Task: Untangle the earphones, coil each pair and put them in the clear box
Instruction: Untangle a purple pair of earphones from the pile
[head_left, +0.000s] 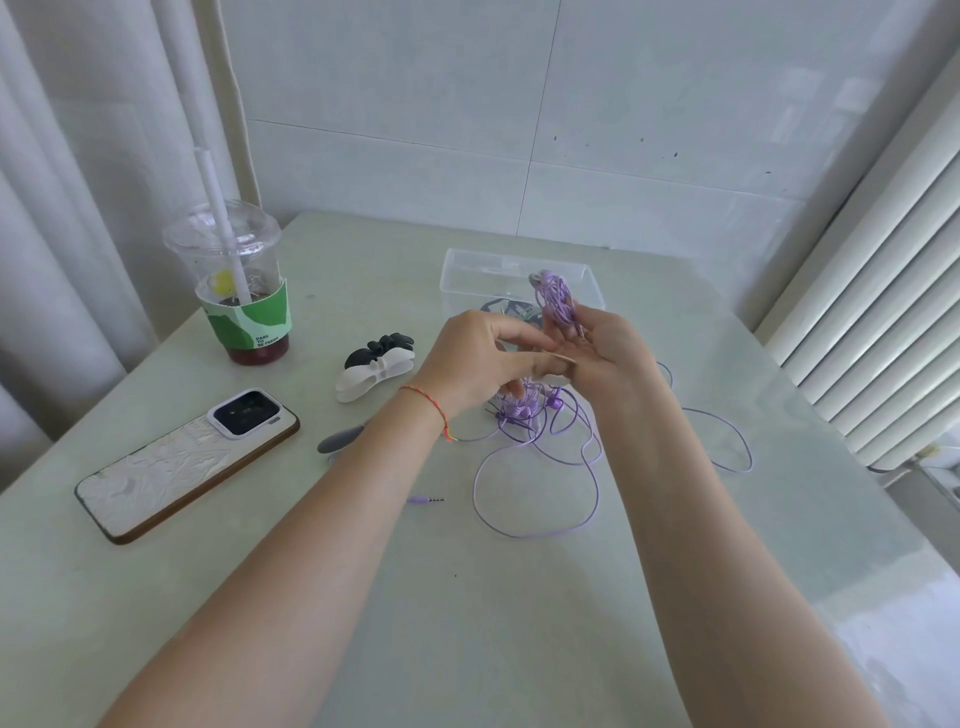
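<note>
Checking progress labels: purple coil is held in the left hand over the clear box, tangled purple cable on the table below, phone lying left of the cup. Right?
One error: the right hand holds the purple coil, not the left hand, per the head view. The rest stands: clear box behind, tangled purple cable on the table, phone left of the cup.

A coiled purple earphone bundle (557, 304) stands upright above the clear box (592, 291). More purple earphones (540, 441) lie tangled and loosely looped on the worktop (467, 597).

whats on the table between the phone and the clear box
In the head view, black and white cable clips lie on the table between the phone and the clear box; the drink cup stands off to the side.
</note>
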